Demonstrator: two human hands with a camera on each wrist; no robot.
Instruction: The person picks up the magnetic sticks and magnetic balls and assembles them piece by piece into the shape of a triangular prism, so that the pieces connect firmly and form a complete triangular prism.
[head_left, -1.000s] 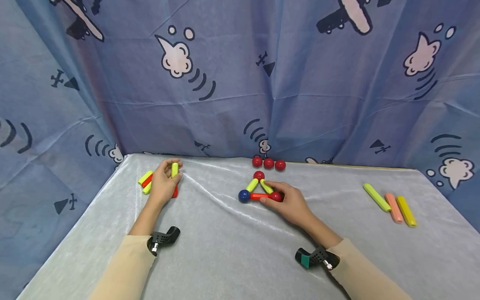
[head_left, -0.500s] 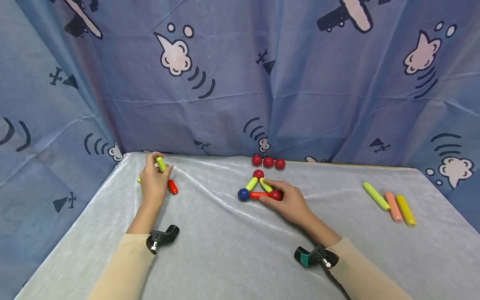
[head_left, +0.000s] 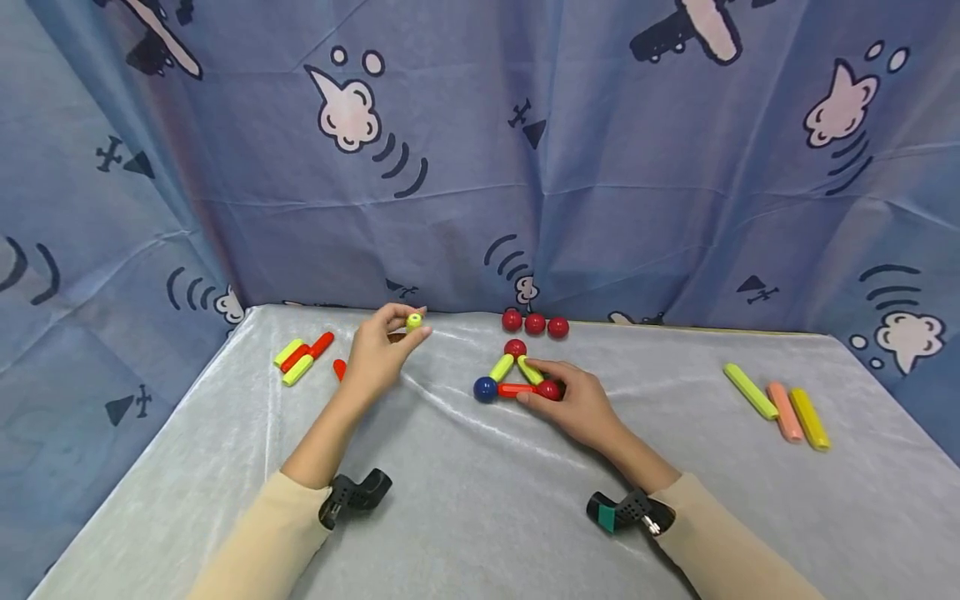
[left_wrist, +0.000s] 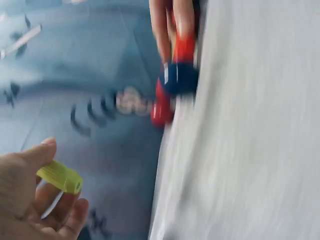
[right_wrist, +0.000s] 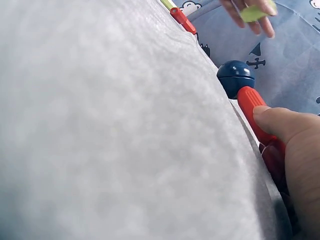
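My left hand [head_left: 377, 348] pinches a short yellow-green rod [left_wrist: 61, 177] between thumb and fingers, raised above the table left of a small triangle. That triangle is made of two yellow-green rods [head_left: 501, 367], a red rod [head_left: 514, 390], a blue ball [head_left: 485, 389] and two red balls [head_left: 515, 348]. At its right corner, my right hand [head_left: 585, 407] grips it around one red ball [head_left: 549, 390]. In the right wrist view the thumb presses along the red rod [right_wrist: 251, 107], and the fingers are hidden behind it.
Three loose red balls [head_left: 535, 323] line the table's back edge behind the triangle. Several short yellow-green and red rods [head_left: 298, 369] lie at the left, one partly behind the left wrist. Longer green, pink and yellow rods [head_left: 783, 412] lie at the right. A blue patterned curtain [head_left: 450, 167] hangs behind.
My left hand has lifted the yellow-green rod from the left pile and carried it right toward the triangle, uncovering the rods there. My right hand stays at the triangle's corner.
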